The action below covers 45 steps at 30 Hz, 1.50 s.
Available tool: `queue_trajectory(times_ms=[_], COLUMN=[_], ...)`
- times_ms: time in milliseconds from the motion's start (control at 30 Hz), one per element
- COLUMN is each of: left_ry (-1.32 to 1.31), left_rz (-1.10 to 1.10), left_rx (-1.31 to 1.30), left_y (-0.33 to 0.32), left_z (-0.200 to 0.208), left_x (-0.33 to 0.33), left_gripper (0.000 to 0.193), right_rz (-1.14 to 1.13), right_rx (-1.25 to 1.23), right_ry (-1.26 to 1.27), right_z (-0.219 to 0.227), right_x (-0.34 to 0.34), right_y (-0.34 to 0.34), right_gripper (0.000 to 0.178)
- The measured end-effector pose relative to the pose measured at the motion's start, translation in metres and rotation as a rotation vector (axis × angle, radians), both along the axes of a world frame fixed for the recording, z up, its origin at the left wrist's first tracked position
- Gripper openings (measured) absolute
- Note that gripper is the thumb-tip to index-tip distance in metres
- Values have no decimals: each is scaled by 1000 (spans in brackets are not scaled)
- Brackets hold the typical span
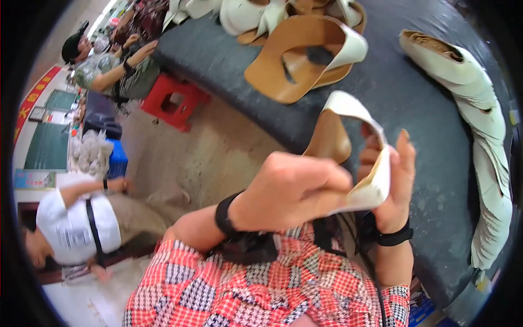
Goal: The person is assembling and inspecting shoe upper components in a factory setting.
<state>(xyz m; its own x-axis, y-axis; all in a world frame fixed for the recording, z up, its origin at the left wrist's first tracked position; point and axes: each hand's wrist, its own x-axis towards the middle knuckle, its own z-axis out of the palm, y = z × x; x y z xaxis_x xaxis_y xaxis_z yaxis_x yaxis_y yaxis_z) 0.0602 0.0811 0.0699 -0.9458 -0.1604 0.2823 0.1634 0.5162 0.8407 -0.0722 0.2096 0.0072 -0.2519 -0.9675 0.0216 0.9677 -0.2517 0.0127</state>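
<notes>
Both my hands hold one curved shoe-upper piece [348,136], cream on the outside and tan inside, just above the near edge of a dark grey worktable [414,98]. My left hand [291,188] is clenched around its lower end. My right hand [392,180] grips the cream edge from the right, fingers upright. Both wrists wear black bands.
More tan and cream uppers [305,54] lie piled at the table's far side. A long fanned stack of cream pieces [485,136] runs along its right edge. A red plastic stool [174,101] stands left of the table. One person [76,223] crouches at lower left, another [103,65] sits at upper left.
</notes>
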Motion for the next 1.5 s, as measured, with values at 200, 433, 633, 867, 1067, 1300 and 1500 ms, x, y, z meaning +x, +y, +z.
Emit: queue_trajectory(times_ms=[200,433,633,867,1067,1300,1500], left_ry=[38,477,-44,-292,-168,-155,-281], left_rz=[-475,-461,-467,-700,-541,-406,-479], left_rx=[60,-351,-236,-75,-35,232,627], left_y=[-4,-60,-129,-123,-93,-67,-45], left_z=[50,60,17,9,7,-6,-4], left_x=[-12,-106,-197,-222,-211,-182,-159], left_gripper=[4,11,13,50,33,13,15], right_rz=[40,-616,-866,-943,-924,-881,-822], right_rx=[268,184,673,685,659,704,1105], right_ry=[295,722,631,448,536,558,901], right_z=[13,91,74,61,54,54,47], right_x=[-26,-134,-162,-166,-159,-139,-128], right_y=[-8,4,-20,-16,-10,5,24], right_gripper=[38,29,31,36,36,36,35])
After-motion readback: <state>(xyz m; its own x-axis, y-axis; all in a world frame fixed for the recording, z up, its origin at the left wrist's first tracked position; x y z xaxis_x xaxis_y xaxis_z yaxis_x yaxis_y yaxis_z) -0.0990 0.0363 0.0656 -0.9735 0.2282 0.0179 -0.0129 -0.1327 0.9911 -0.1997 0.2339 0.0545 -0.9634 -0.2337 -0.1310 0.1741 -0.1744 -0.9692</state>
